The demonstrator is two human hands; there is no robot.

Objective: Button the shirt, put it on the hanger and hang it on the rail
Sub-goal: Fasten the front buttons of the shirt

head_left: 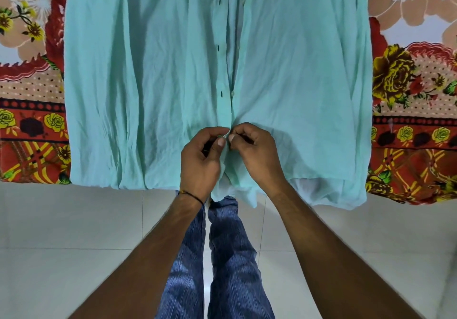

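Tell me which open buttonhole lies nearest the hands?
The lowest buttonhole, just above the left hand and right hand, beside a pale button; the other two sit farther up the shirt.

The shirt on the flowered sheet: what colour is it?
The thin cloth shirt is plain pale mint green; head view shows it best.

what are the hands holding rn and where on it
Both hands pinch the mint shirt at its front opening near the hem: the left hand on the buttonhole edge, the right hand on the button edge.
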